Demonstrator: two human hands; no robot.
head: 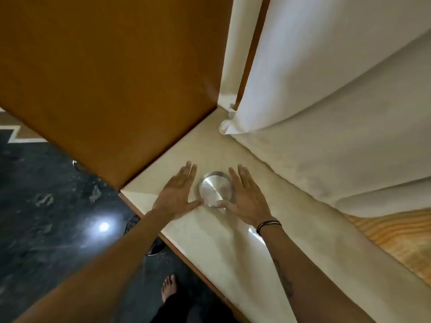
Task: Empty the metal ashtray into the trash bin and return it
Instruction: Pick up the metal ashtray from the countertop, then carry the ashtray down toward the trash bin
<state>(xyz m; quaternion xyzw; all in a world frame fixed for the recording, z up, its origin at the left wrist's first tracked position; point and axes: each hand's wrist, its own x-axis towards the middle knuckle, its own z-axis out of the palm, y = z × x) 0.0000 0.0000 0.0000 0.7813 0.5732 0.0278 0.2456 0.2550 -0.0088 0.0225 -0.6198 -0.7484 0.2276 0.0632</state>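
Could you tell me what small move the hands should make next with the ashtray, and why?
Probably close both hands onto the ashtray's rim. The left hand and right hand flank the metal ashtray with flat, open fingers, and it rests on the ledge ungripped.

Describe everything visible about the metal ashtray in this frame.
The metal ashtray is a small round dish of brushed, silvery metal with a low raised rim, and it looks empty. It sits flat and upright on the pale ledge, near the corner by the brown wall panel. The left hand and right hand flank it, fingers spread flat; both thumbs meet its near rim. Neither hand has closed a grip on it.
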